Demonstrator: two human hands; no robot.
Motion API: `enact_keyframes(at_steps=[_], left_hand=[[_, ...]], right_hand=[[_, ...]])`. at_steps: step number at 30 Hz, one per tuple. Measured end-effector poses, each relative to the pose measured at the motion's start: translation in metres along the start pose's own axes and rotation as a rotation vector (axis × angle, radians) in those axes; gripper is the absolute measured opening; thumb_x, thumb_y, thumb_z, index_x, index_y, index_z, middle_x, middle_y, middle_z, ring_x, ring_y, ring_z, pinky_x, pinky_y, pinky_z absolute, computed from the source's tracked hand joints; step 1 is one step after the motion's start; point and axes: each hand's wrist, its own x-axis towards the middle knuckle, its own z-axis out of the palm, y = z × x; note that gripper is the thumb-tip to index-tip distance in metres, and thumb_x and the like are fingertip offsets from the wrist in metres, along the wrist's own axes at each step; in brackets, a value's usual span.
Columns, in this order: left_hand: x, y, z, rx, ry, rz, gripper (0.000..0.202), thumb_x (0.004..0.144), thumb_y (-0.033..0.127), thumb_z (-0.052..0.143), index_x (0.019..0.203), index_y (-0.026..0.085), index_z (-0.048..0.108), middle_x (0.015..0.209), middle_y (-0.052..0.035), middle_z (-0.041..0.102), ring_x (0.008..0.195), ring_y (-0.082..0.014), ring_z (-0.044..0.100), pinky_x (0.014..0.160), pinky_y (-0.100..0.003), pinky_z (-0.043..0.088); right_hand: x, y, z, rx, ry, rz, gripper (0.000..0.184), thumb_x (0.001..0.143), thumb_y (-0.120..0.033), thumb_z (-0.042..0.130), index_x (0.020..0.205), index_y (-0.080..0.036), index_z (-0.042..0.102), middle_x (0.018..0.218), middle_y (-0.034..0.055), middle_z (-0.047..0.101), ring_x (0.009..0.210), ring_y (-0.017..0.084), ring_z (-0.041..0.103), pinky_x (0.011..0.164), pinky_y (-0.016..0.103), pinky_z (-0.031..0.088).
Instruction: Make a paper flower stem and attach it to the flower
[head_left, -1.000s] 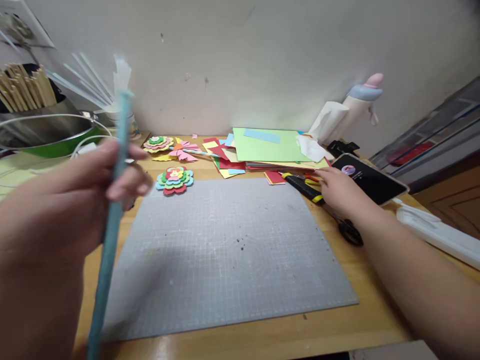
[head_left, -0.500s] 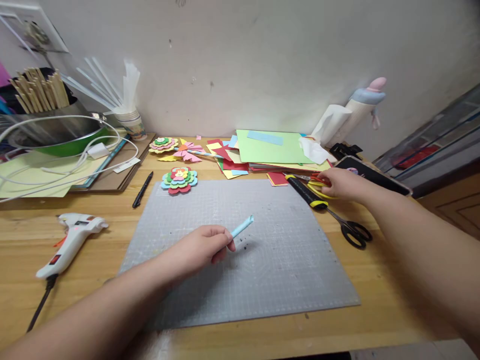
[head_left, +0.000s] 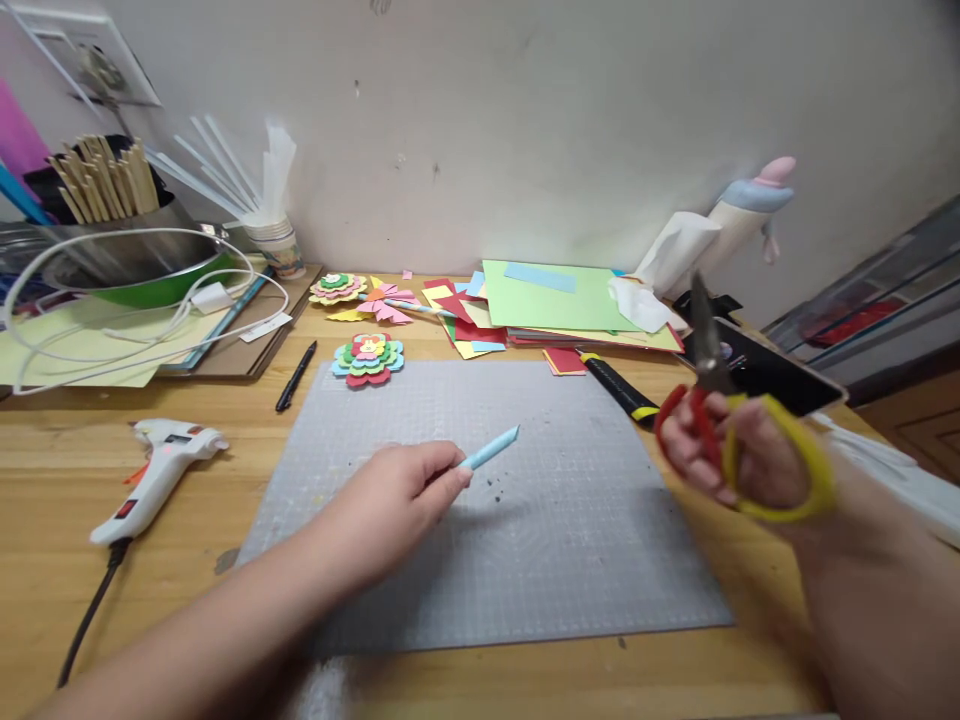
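Observation:
My left hand (head_left: 397, 495) rests on the grey cutting mat (head_left: 525, 560) and pinches a thin light-blue rolled paper stick (head_left: 491, 449), whose tip points up and to the right. My right hand (head_left: 739, 455) is raised over the mat's right edge. Its fingers are through the red and yellow handles of a pair of scissors (head_left: 724, 420), with the blades pointing up.
A white glue gun (head_left: 154, 475) lies at the left, a black pen (head_left: 295, 376) and paper flowers (head_left: 367, 358) behind the mat. A stack of coloured paper (head_left: 555, 300), a yellow-and-black cutter (head_left: 619, 388) and a phone (head_left: 772, 370) are at the back right. Cables and a pan are at the far left.
My right hand has lifted the red and yellow scissors off the desk and brought them toward me. My left hand came down with the blue stick onto the mat and now stays put.

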Motion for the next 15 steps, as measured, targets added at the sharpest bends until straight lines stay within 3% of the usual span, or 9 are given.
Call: enact_keyframes(at_steps=[2,5,7,11,15], left_hand=[[-0.002,0.001,0.000,0.088,0.061,0.053,0.029,0.088,0.039,0.044,0.066,0.023,0.054,0.062,0.0008,0.055,0.062,-0.0169,0.048,0.056,-0.027,0.027],[-0.004,0.002,-0.001,0.149,0.165,0.054,0.023,0.087,0.039,0.046,0.074,0.024,0.057,0.068,-0.0012,0.061,0.066,-0.0196,0.051,0.058,-0.028,0.030],[-0.006,0.003,-0.003,0.183,0.235,0.049,0.023,0.087,0.040,0.047,0.073,0.024,0.055,0.065,-0.0013,0.061,0.067,-0.0210,0.051,0.058,-0.029,0.031],[-0.008,0.003,-0.004,0.250,0.319,0.151,0.029,0.088,0.042,0.046,0.068,0.024,0.057,0.062,-0.0005,0.062,0.066,-0.0213,0.053,0.065,-0.032,0.032],[-0.009,0.001,0.001,0.328,0.369,0.228,0.031,0.090,0.044,0.042,0.074,0.025,0.061,0.065,-0.0003,0.063,0.065,-0.0205,0.054,0.071,-0.035,0.031]], right_hand=[[-0.027,0.002,0.034,0.378,-0.292,0.102,0.059,0.077,-0.079,0.036,0.088,-0.023,0.048,0.072,0.0033,0.050,0.048,0.013,0.044,0.041,0.027,0.036],[-0.060,0.004,0.071,0.596,-0.455,0.224,0.053,0.082,-0.071,0.040,0.098,-0.022,0.049,0.084,0.0046,0.049,0.064,0.015,0.047,0.053,0.027,0.043],[-0.075,0.000,0.081,0.548,-0.505,0.277,0.048,0.085,-0.068,0.039,0.099,-0.023,0.049,0.088,0.0046,0.049,0.068,0.015,0.047,0.056,0.026,0.043],[-0.085,-0.020,0.084,0.184,-0.608,0.168,0.040,0.082,-0.061,0.053,0.096,-0.024,0.050,0.084,0.0036,0.049,0.075,0.018,0.045,0.069,0.030,0.043],[-0.078,-0.041,0.091,0.127,-0.726,0.175,0.041,0.086,-0.060,0.048,0.103,-0.023,0.044,0.085,0.0032,0.049,0.072,0.015,0.043,0.065,0.028,0.043]])
